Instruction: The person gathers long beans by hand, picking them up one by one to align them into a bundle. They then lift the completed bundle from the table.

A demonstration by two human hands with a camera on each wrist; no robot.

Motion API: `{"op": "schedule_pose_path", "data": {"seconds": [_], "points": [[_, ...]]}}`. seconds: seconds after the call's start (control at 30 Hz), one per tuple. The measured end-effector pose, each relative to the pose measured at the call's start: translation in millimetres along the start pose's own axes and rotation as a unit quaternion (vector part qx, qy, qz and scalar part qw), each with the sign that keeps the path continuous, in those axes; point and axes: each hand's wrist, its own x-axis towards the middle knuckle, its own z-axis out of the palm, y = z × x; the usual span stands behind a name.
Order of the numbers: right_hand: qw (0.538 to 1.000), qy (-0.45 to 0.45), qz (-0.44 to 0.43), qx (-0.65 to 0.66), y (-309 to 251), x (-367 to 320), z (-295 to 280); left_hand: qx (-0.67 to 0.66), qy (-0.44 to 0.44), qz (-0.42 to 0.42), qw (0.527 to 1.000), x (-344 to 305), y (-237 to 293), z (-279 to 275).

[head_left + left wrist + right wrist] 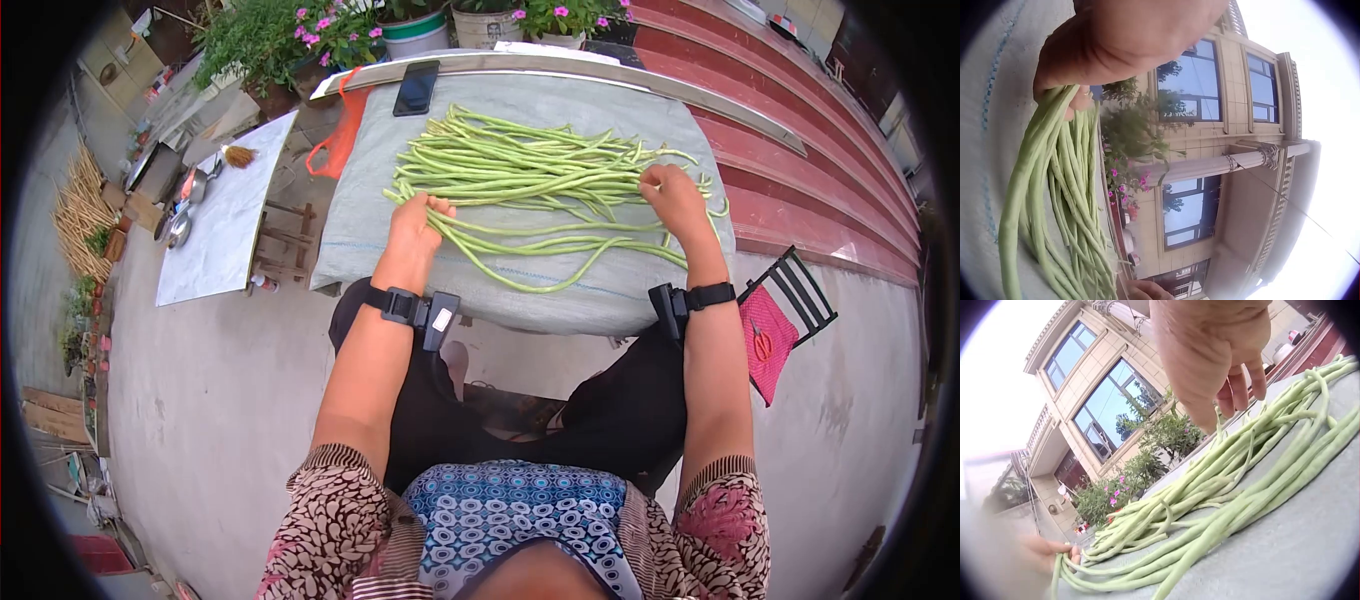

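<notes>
Long green beans (pixel 520 170) lie crosswise in a loose pile on a grey woven cloth (pixel 590 310). At the pile's left end my left hand (pixel 415 225) grips the ends of several beans; the left wrist view shows its fingers (pixel 1079 103) curled round them. These beans (pixel 1210 531) trail rightward along the near side of the pile. My right hand (pixel 680 205) hovers over the pile's right end, its fingers (pixel 1238 390) loosely bent and pointing down. A thin bean tip shows beside its thumb; whether they touch is unclear.
A dark phone (pixel 416 88) lies at the cloth's far left, near a red plastic bag (pixel 342 130). Behind stand a long board (pixel 560 68) and potted flowers (pixel 335 30). Red steps (pixel 800 150) rise at right; a chair (pixel 775 335) holds scissors (pixel 762 345).
</notes>
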Motion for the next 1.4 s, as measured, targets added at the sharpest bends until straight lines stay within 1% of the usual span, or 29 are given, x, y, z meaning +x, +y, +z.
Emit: {"op": "schedule_pose_path", "data": {"seconds": [0.03,0.07,0.1,0.17,0.2,0.27,0.33,0.37,0.47,0.5,0.6,0.7,0.8,0.83,0.9,0.93,0.97,1.0,1.07,1.13,1.2,1.27,1.33,1.4], "points": [[1.000,-0.012,-0.021,0.015,-4.1,1.0,7.2,0.012,-0.002,-0.006,1.000,-1.4,-1.9,-0.3],[0.998,-0.002,-0.056,0.021,-9.4,0.2,15.7,0.025,-0.002,-0.012,1.000,-2.5,-2.8,-1.2],[0.995,0.007,-0.091,0.027,-23.6,-0.7,21.3,0.028,-0.025,-0.037,0.999,12.1,-2.7,-10.3],[0.980,0.018,-0.193,0.053,-42.1,0.3,39.6,0.042,-0.039,-0.061,0.997,22.3,-5.1,-18.0],[0.977,0.024,-0.209,0.028,-49.5,-1.0,51.3,0.048,-0.046,-0.071,0.995,22.1,-2.3,-18.3],[0.969,0.034,-0.245,-0.021,-62.7,-2.2,69.5,0.040,-0.020,-0.072,0.996,6.7,-0.5,-12.3],[0.967,0.042,-0.239,-0.077,-69.1,1.0,68.2,0.040,0.001,-0.072,0.997,-7.9,0.7,-7.8],[0.965,0.045,-0.236,-0.105,-71.5,2.8,67.0,0.056,-0.015,-0.064,0.996,-15.1,1.2,-7.4],[0.973,0.024,-0.212,-0.089,-72.0,8.3,61.3,0.065,-0.021,-0.073,0.995,-21.7,1.8,-9.8],[0.974,0.073,-0.212,-0.031,-73.8,9.8,61.2,0.070,-0.022,-0.078,0.994,-19.5,0.8,-12.3],[0.974,0.108,-0.199,0.030,-76.0,10.9,49.5,0.048,0.009,-0.094,0.994,-11.1,-2.8,-15.1],[0.981,0.057,-0.140,0.122,-96.8,4.3,21.1,0.054,0.003,-0.076,0.996,-16.0,-4.8,-11.3],[0.973,-0.053,-0.118,0.191,-110.1,-7.8,14.7,0.011,-0.046,-0.086,0.995,-12.9,-2.4,-11.1],[0.969,-0.078,-0.154,0.178,-115.6,-13.8,12.4,-0.007,-0.060,-0.091,0.994,-10.7,-0.5,-13.2],[0.964,-0.135,-0.211,0.093,-116.6,-22.8,10.2,-0.045,-0.088,-0.101,0.990,-5.4,3.5,-16.4],[0.956,-0.164,-0.239,0.051,-115.2,-26.2,11.0,-0.062,-0.085,-0.102,0.989,-2.3,4.1,-17.9],[0.951,-0.165,-0.258,0.040,-111.4,-29.2,12.2,-0.078,-0.082,-0.103,0.988,0.7,4.6,-18.9],[0.952,-0.171,-0.254,0.022,-111.6,-32.5,9.3,-0.093,-0.078,-0.104,0.987,0.2,5.0,-18.5],[0.952,-0.185,-0.244,-0.017,-113.2,-37.3,-2.7,-0.037,-0.080,-0.100,0.991,-1.4,6.2,-20.4],[0.952,-0.192,-0.236,-0.022,-110.4,-41.5,-8.6,0.006,-0.088,-0.108,0.990,2.8,8.5,-26.0],[0.956,-0.191,-0.221,-0.020,-102.4,-49.9,-13.2,-0.002,-0.102,-0.109,0.989,2.2,6.7,-28.5],[0.961,-0.191,-0.201,-0.017,-97.3,-56.4,-18.8,0.006,-0.124,-0.115,0.986,-1.7,8.7,-29.0],[0.966,-0.193,-0.170,-0.007,-90.5,-60.3,-24.7,0.021,-0.158,-0.124,0.979,-4.7,8.6,-30.4],[0.967,-0.202,-0.156,0.013,-79.0,-65.1,-24.6,0.015,-0.197,-0.139,0.970,-7.4,7.1,-31.0]]}}
